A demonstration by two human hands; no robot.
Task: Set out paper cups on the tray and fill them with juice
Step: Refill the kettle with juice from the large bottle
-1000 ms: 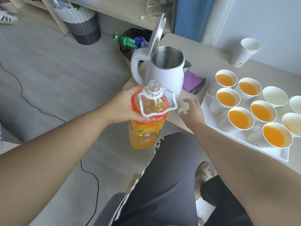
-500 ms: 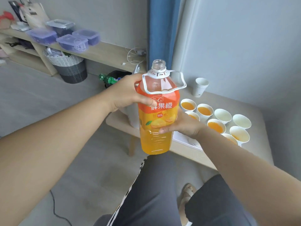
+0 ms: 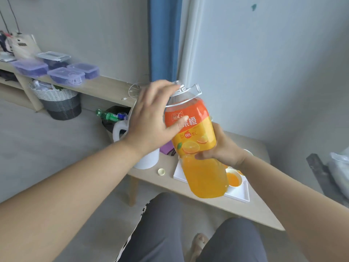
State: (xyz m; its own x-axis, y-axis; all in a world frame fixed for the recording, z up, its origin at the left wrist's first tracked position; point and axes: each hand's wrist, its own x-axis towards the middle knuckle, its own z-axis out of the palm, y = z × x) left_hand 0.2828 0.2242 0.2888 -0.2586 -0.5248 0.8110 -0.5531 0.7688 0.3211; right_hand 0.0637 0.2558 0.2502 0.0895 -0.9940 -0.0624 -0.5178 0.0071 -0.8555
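The bottle [image 3: 196, 140] of orange juice is held in the air over the near left end of the tray [image 3: 238, 194], leaning a little with its neck to the left, so the weight has to be carried from two places. The right hand [image 3: 222, 148] grips it round the middle from the right side, fingers curled under the label, and seems to bear the load. The left hand [image 3: 151, 118] lies released against the shoulder and neck, fingers spread and fairly straight, thumb on the label, probably to guide the tilt. The cap [image 3: 161, 171] lies on the counter [image 3: 217, 207] just left of the tray, so the bottle is likely ready to pour. One filled cup [image 3: 234, 179] shows on the tray beside the bottle's base; the bottle and right hand hide most of the others.
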